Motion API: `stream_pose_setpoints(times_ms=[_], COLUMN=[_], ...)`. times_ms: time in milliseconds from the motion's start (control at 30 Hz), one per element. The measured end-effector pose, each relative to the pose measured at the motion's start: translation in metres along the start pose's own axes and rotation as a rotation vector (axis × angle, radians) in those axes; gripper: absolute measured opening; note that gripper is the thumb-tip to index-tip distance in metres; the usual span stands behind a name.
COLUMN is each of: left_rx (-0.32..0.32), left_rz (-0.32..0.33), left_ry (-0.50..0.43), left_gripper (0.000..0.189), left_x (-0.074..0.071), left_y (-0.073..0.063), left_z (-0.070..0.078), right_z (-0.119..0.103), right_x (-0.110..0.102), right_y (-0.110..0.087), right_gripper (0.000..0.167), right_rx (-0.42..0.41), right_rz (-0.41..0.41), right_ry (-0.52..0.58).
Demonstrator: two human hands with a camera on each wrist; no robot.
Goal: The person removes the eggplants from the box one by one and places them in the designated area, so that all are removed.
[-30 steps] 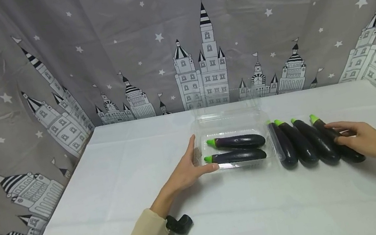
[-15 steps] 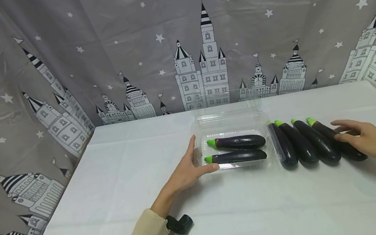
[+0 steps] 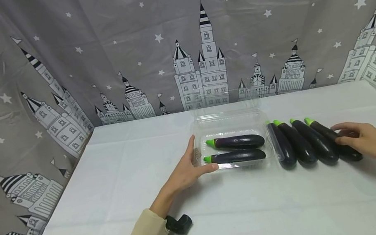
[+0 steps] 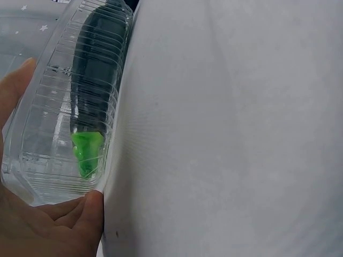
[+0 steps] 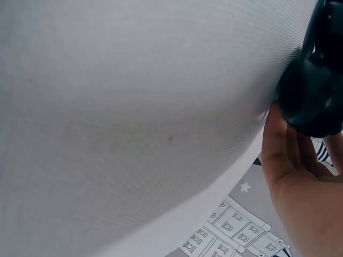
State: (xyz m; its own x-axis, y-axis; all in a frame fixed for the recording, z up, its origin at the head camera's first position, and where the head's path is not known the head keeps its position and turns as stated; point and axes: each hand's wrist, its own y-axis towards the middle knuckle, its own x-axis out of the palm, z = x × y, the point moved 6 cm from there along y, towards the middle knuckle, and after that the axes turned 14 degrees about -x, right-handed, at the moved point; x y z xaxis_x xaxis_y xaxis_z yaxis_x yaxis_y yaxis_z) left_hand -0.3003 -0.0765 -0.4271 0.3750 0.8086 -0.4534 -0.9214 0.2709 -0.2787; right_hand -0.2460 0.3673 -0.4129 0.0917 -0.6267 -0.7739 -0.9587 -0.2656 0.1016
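Note:
A clear plastic clamshell container point(image 3: 237, 166) stands mid-table with its lid raised at the back. Inside lie two eggplants, a rear eggplant point(image 3: 239, 142) and a front eggplant point(image 3: 238, 156), green stems pointing left. My left hand point(image 3: 185, 172) holds the container's left end, thumb along its front side; the left wrist view shows this hand point(image 4: 59, 225) around the end wall. At the right, my right hand point(image 3: 370, 142) grips the lower half of the rightmost eggplant point(image 3: 326, 131). In the right wrist view, fingers point(image 5: 278, 144) lie against its dark rounded end.
Several more eggplants lie side by side between container and right hand, among them a middle eggplant point(image 3: 314, 141) and a left eggplant point(image 3: 284, 146) touching the container's right edge. A white cloth point(image 3: 116, 180) covers the table. Behind hangs a grey castle-print curtain point(image 3: 113, 34).
The rightmost eggplant's stem end has shifted slightly left, closer to its neighbour. My right hand has barely moved, and my left hand stays on the container.

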Motion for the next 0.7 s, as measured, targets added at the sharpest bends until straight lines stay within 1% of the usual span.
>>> stream_pose_setpoints(times_ms=[400, 700], left_rx=[-0.022, -0.016], left_rz=[0.005, 0.013], left_ry=[0.014, 0.018], left_gripper=[0.120, 0.120], left_x=[0.0005, 0.0003], left_y=[0.0002, 0.0004], left_z=[-0.0005, -0.0003], right_z=[-0.0005, 0.0012], right_x=[0.0027, -0.0006], right_y=[-0.0010, -0.0008], right_gripper=[0.048, 0.051], right_rx=[0.014, -0.007], right_rz=[-0.006, 0.046], right_ry=[-0.003, -0.008])
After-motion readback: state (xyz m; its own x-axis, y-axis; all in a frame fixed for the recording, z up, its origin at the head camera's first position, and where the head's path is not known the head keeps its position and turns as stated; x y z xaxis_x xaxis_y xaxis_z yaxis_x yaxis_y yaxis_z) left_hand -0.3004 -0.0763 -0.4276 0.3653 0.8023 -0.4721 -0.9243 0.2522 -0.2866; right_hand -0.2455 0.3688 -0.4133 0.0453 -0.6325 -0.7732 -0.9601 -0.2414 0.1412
